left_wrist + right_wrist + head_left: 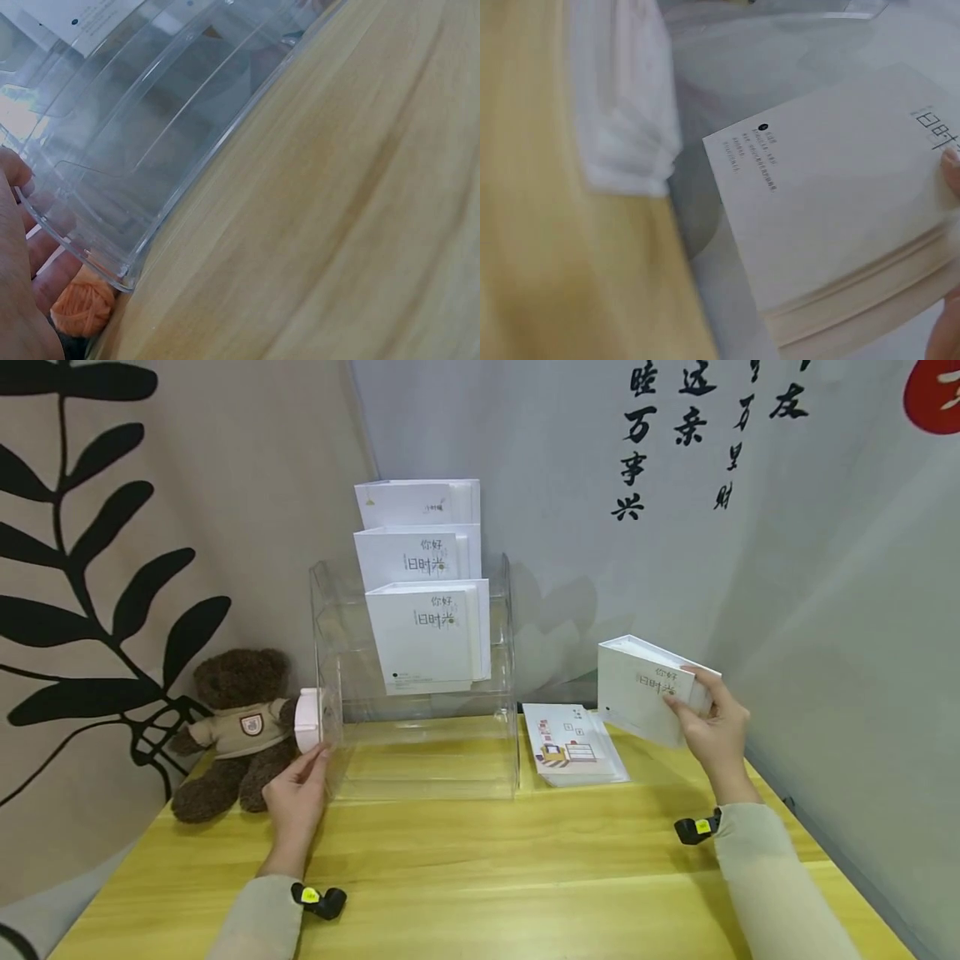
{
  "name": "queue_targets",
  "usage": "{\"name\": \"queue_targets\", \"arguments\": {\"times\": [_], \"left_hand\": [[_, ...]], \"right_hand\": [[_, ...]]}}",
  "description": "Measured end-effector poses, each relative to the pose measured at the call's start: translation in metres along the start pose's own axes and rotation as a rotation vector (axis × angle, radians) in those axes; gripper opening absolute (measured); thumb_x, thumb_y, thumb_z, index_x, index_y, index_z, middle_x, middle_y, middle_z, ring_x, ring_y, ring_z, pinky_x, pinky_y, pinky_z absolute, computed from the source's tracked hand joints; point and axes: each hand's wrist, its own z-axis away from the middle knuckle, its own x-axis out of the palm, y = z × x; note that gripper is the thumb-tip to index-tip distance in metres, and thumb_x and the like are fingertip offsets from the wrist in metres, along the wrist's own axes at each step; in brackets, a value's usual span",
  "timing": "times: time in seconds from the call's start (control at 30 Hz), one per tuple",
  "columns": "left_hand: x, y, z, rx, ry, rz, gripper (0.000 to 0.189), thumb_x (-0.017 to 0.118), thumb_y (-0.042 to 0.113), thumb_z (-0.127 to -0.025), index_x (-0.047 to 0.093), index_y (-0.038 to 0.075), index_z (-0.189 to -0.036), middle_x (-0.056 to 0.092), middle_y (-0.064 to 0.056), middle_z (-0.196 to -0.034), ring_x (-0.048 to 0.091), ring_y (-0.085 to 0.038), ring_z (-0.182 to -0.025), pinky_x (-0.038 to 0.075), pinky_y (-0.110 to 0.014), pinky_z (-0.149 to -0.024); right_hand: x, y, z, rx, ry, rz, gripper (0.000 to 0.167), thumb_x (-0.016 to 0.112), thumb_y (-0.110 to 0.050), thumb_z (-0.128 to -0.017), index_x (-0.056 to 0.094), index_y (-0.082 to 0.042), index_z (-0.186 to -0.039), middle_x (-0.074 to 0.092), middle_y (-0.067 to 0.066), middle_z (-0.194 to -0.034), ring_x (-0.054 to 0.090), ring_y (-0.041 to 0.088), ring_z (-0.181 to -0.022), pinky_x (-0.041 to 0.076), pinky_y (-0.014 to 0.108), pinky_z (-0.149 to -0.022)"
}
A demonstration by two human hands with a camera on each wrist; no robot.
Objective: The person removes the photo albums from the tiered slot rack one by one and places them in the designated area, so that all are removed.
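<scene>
My left hand (296,797) grips the left side wall of a clear acrylic rack (427,793) near its bottom. In the left wrist view, the thumb lies on the inner face of the rack (187,127) and the fingers show through it from outside. To the right, my right hand (716,727) holds a white booklet (637,689), tilted, above the table. Its cover bears Chinese characters, and stepped edges show in the right wrist view. Just left of this booklet, a stack of booklets (573,743) with a coloured drawing lies beside the rack.
Three white booklets (427,643) stand in the rack's upper tiers, one above another. A brown teddy bear (243,727) sits left of the rack, near a pale pink object (307,718). Orange yarn (84,304) shows by the rack's corner. A curtain hangs behind the wooden table (510,877).
</scene>
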Motion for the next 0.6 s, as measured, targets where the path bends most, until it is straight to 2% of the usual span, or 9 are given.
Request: {"name": "queue_targets", "arguments": {"times": [0.1, 0.17, 0.27, 0.37, 0.4, 0.5, 0.6], "left_hand": [[0.0, -0.001, 0.0, 0.002, -0.011, 0.005, 0.027, 0.071, 0.038, -0.095, 0.08, 0.02, -0.112, 0.077, -0.006, -0.1, 0.06, 0.017, -0.078, 0.046, -0.005, -0.068], [0.0, -0.001, 0.001, -0.006, -0.021, 0.002, 0.028, 0.07, 0.04, -0.095, 0.08, 0.021, -0.113, 0.077, -0.006, -0.101, 0.06, 0.017, -0.079, 0.045, -0.005, -0.068], [0.0, -0.001, 0.001, -0.015, -0.027, 0.003, 0.028, 0.07, 0.041, -0.095, 0.08, 0.021, -0.113, 0.077, -0.005, -0.101, 0.06, 0.016, -0.08, 0.046, -0.005, -0.069], [-0.001, -0.001, 0.001, -0.008, -0.019, 0.009, 0.027, 0.071, 0.04, -0.095, 0.08, 0.022, -0.112, 0.077, -0.005, -0.099, 0.06, 0.016, -0.079, 0.046, -0.005, -0.069], [-0.001, -0.001, 0.001, -0.002, -0.015, 0.013, 0.027, 0.071, 0.039, -0.094, 0.08, 0.021, -0.112, 0.077, -0.006, -0.099, 0.061, 0.016, -0.079, 0.046, -0.005, -0.068], [-0.002, -0.001, 0.001, 0.007, -0.005, 0.013, 0.026, 0.072, 0.039, -0.094, 0.081, 0.021, -0.111, 0.077, -0.007, -0.097, 0.06, 0.016, -0.077, 0.046, -0.005, -0.067], [-0.002, -0.001, 0.001, 0.001, -0.012, 0.003, 0.026, 0.072, 0.039, -0.094, 0.08, 0.022, -0.112, 0.077, -0.006, -0.098, 0.06, 0.017, -0.077, 0.045, -0.005, -0.068]], "right_hand": [[0.002, 0.022, 0.012, 0.085, -0.006, 0.064, 0.051, 0.082, -0.01, -0.086, 0.067, -0.027, -0.132, 0.072, 0.016, -0.114, 0.061, -0.012, -0.088, 0.049, 0.007, -0.062], [0.003, 0.037, 0.021, 0.146, -0.007, 0.096, 0.058, 0.079, -0.016, -0.089, 0.059, -0.034, -0.141, 0.071, 0.015, -0.117, 0.061, -0.008, -0.089, 0.048, 0.007, -0.062], [0.003, 0.051, 0.031, 0.211, -0.017, 0.091, 0.08, 0.075, -0.017, -0.093, 0.034, -0.043, -0.155, 0.068, 0.014, -0.125, 0.066, 0.007, -0.098, 0.05, 0.01, -0.066], [0.003, 0.057, 0.034, 0.269, -0.048, 0.015, 0.101, 0.074, -0.014, -0.093, 0.007, -0.05, -0.159, 0.063, 0.014, -0.133, 0.067, 0.022, -0.11, 0.055, 0.019, -0.075], [0.003, 0.06, 0.035, 0.292, -0.077, -0.013, 0.101, 0.074, -0.014, -0.093, 0.005, -0.049, -0.159, 0.061, 0.014, -0.136, 0.066, 0.025, -0.113, 0.056, 0.023, -0.078], [0.003, 0.067, 0.039, 0.386, -0.193, -0.051, 0.091, 0.075, -0.018, -0.093, 0.016, -0.04, -0.159, 0.056, 0.012, -0.143, 0.062, 0.026, -0.12, 0.056, 0.028, -0.085], [0.004, 0.076, 0.045, 0.473, -0.305, -0.015, 0.07, 0.076, -0.025, -0.093, 0.039, -0.021, -0.151, 0.056, 0.012, -0.143, 0.06, 0.027, -0.121, 0.053, 0.028, -0.088]]}}
